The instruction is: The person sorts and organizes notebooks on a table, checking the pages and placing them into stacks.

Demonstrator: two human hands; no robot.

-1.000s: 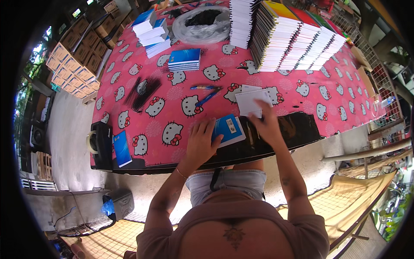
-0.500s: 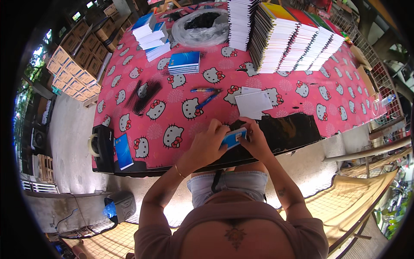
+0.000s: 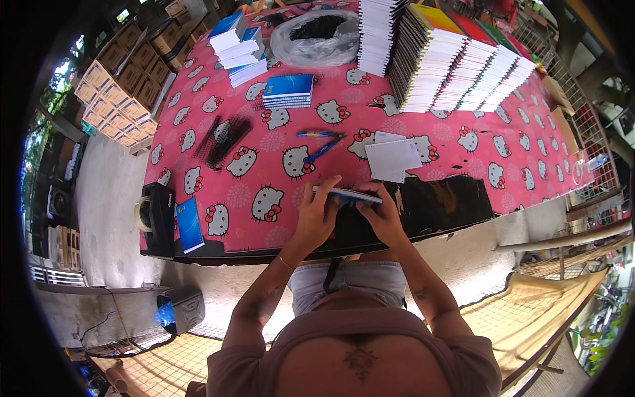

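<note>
A small blue-covered notebook [image 3: 356, 194] is held on edge between my two hands, over the front edge of the table. My left hand [image 3: 317, 213] grips its left end, with the index finger stretched along the top. At the right end, my right hand [image 3: 383, 217] has its fingers closed around it. The notebook's pale page edge faces up, and most of its cover is hidden. Just beyond my hands lie loose white sheets [image 3: 393, 159] and a blue-handled tool [image 3: 321, 151] that looks like pliers.
Blue notebooks [image 3: 288, 89] are stacked further back, beside a clear plastic-wrapped roll [image 3: 288, 46]. Tall spiral notebook stacks [image 3: 456, 73] stand at the back right. A black tape dispenser [image 3: 159, 221] and another blue notebook [image 3: 190, 225] sit at the left. Cardboard boxes [image 3: 116, 109] are piled beyond.
The notebook has been tilted from showing its blue cover to showing its page edge. Both hands have shifted their hold on it. The whole view has moved slightly.
</note>
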